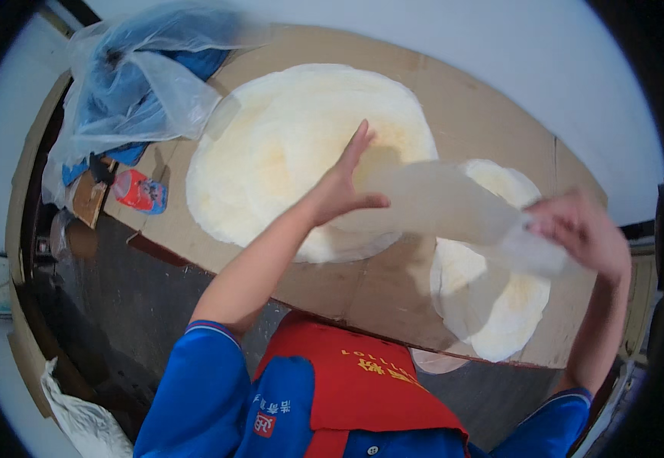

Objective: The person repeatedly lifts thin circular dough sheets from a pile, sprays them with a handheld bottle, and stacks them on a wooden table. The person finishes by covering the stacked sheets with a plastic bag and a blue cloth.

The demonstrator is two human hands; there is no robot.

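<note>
My right hand [575,229] grips the end of a thin translucent sheet [441,200], blurred by motion, which stretches leftward over the cardboard. My left hand [346,186] is spread, thumb and fingers apart, above a large pile of thin, round, pale yellow-white sheets [286,149]; the translucent sheet's left end lies just beyond its thumb. Under and beside my right hand, a smaller pile of similar pale sheets [509,297] rests near the front edge, partly hidden by the translucent sheet. What the sheets are made of cannot be told.
Brown cardboard [383,297] covers the table. At its left are a red and blue container [140,192] and blue material under a clear plastic bag [137,97]. A white sack [83,421] lies at lower left. A white wall [538,74] rises behind.
</note>
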